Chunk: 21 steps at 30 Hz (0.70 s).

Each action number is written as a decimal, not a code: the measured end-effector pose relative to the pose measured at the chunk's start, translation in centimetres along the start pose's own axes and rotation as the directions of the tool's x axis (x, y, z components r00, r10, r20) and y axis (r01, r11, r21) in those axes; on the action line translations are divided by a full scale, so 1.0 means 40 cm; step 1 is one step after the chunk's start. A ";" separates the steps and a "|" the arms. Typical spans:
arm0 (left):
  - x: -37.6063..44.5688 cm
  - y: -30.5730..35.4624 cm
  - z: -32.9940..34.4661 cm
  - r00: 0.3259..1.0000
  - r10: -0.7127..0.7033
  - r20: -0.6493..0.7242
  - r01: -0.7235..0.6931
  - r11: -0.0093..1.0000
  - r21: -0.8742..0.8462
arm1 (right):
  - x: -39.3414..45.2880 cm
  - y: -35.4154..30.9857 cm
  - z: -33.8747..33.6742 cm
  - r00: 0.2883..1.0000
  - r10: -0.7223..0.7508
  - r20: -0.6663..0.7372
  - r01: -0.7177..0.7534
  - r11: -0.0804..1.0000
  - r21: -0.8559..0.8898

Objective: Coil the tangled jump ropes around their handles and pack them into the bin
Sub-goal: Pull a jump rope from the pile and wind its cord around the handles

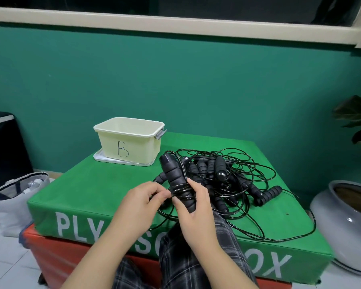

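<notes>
Several turns of cord (180,190) are already sitting on the handle (175,180) my right hand (193,213) is gripping. My left hand (142,202) fingers are pinching the cord; I should be keeping it taut, laying turns snugly side by side.

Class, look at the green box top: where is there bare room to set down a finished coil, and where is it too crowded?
Bare green cloth lies on the green box between the cream bin and the front edge, left of the left hand. A narrower strip runs behind the rope pile, right of the bin. The right half is crowded with tangled cords and handles.
</notes>
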<state>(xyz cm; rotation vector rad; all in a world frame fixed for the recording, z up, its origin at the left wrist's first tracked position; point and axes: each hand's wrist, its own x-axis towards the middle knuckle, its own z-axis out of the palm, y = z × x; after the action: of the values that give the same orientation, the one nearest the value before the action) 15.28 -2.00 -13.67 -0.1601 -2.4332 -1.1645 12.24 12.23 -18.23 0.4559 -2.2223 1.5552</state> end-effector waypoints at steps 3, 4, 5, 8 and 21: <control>0.002 -0.010 0.003 1.000 -0.020 -0.009 0.020 0.999 -0.039 | -0.007 -0.006 0.000 0.998 0.040 0.045 -0.044 0.995 0.085; 0.001 -0.011 0.008 0.999 -0.034 0.003 0.035 0.998 -0.052 | -0.008 -0.004 0.001 0.998 0.044 0.047 -0.048 0.993 0.105; 0.000 -0.013 0.013 0.999 -0.049 0.017 0.050 0.997 -0.050 | -0.010 -0.002 0.002 0.998 0.042 0.044 -0.047 0.992 0.120; 0.000 -0.020 0.022 0.996 -0.060 0.066 0.060 0.998 0.001 | -0.013 0.000 0.004 0.999 0.033 0.040 -0.038 0.990 0.132; 0.012 -0.091 0.064 0.981 -0.121 0.149 0.147 0.972 -0.181 | -0.026 -0.014 -0.003 1.000 0.005 0.018 -0.008 0.979 0.205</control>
<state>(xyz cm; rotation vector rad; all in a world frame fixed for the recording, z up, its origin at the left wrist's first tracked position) 12.96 -2.41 -17.48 -0.1390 -2.4783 -1.4947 13.40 12.22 -18.24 0.5233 -2.0858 1.7997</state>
